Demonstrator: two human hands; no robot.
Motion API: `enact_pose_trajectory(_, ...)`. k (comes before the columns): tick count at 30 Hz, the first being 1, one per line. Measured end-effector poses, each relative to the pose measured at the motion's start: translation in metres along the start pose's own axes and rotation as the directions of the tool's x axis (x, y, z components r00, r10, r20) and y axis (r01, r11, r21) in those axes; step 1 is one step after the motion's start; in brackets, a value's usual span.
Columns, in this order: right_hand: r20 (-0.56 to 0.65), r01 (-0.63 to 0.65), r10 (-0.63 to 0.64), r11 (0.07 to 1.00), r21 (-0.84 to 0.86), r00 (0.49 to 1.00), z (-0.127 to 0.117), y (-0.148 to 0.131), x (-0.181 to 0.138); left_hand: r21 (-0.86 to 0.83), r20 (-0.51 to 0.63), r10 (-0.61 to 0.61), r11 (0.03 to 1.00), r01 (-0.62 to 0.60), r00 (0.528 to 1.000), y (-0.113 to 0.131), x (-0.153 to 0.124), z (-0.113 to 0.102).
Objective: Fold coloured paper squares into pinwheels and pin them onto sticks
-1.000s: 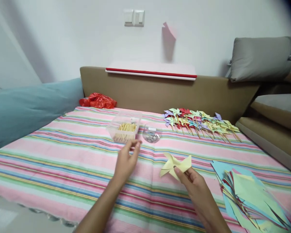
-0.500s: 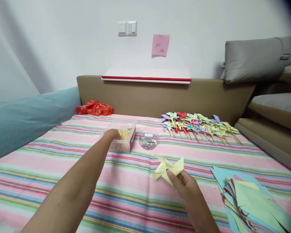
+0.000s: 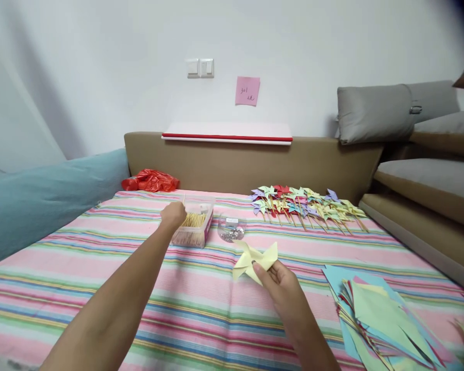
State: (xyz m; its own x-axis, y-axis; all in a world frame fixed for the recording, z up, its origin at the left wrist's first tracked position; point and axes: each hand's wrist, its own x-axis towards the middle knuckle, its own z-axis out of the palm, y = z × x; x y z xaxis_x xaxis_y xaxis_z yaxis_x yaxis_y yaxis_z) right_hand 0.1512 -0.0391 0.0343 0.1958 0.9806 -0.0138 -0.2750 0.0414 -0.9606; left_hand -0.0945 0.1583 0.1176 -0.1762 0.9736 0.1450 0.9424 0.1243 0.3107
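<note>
While a yellow pinwheel [image 3: 248,258] is pinched in the right hand [image 3: 284,286], near side, the left hand [image 3: 172,213] is held at the stick box [image 3: 191,240], farther left; its grip cannot be made out.

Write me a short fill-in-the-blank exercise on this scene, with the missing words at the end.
1. The right hand holds a pinwheel made of pale ____ paper.
2. The left hand is at the box of sticks, and the round container stands to the ____ of that box in the picture.
3. The crumpled plastic bag is ____.
4. The handwritten note is ____.

Missing words: yellow; right; red; pink.
</note>
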Motion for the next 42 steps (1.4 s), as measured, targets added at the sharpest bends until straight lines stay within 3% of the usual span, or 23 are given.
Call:
enact_pose_trajectory(3,-0.049,0.012,-0.010,0.999,0.048,0.999,-0.004,0.005,0.006,-0.142,-0.185,0.111,0.980,-0.138,0.977,0.003,-0.061,-0.006)
enact_pose_trajectory(6,-0.130,-0.002,0.020,0.991,0.133,0.991,-0.007,0.011,0.016,-0.282,-0.229,0.204,0.922,-0.265,0.952,0.005,-0.131,0.017)
enact_pose_trajectory(8,-0.124,0.011,0.015,0.979,0.206,0.992,-0.006,0.012,0.022,-0.605,-0.209,0.233,0.732,-0.313,0.950,0.009,-0.165,0.042)
enact_pose_trajectory(10,-0.091,0.027,0.000,0.954,0.299,0.996,-0.004,0.009,0.024,-0.775,-0.097,0.279,0.581,-0.249,0.955,0.018,-0.183,0.066)
enact_pose_trajectory(14,-0.018,0.013,-0.006,0.907,0.422,1.000,-0.001,0.001,0.021,-0.910,0.016,0.353,0.393,-0.132,0.935,0.040,-0.185,0.098)
enact_pose_trajectory(19,0.019,-0.042,0.037,0.902,0.429,0.999,-0.009,0.001,0.023,-0.956,0.084,0.404,0.292,-0.041,0.911,0.050,-0.176,0.119)
enact_pose_trajectory(24,0.016,-0.074,0.076,0.886,0.458,0.997,-0.014,0.005,0.031,-0.973,0.141,0.386,0.222,0.057,0.912,0.052,-0.173,0.121)
enact_pose_trajectory(28,0.078,-0.029,-0.001,0.924,0.381,0.997,-0.010,0.001,0.028,-0.981,0.142,0.378,0.180,0.078,0.915,0.056,-0.174,0.116)
enact_pose_trajectory(32,0.147,0.046,-0.084,0.968,0.246,0.986,-0.007,0.001,0.021,-0.986,0.137,0.404,0.142,0.086,0.905,0.056,-0.178,0.111)
enact_pose_trajectory(37,0.151,0.190,-0.195,0.981,0.044,0.969,0.006,-0.001,0.011,-0.990,0.122,0.406,0.112,0.083,0.906,0.049,-0.180,0.106)
enact_pose_trajectory(40,0.147,0.359,-0.349,0.932,-0.051,0.926,0.017,-0.005,0.002,-0.993,0.112,0.399,0.086,0.084,0.910,0.046,-0.177,0.107)
enact_pose_trajectory(42,0.161,0.500,-0.481,0.859,-0.108,0.862,0.023,-0.007,-0.003,-0.994,0.111,0.400,0.032,0.107,0.910,0.045,-0.175,0.109)
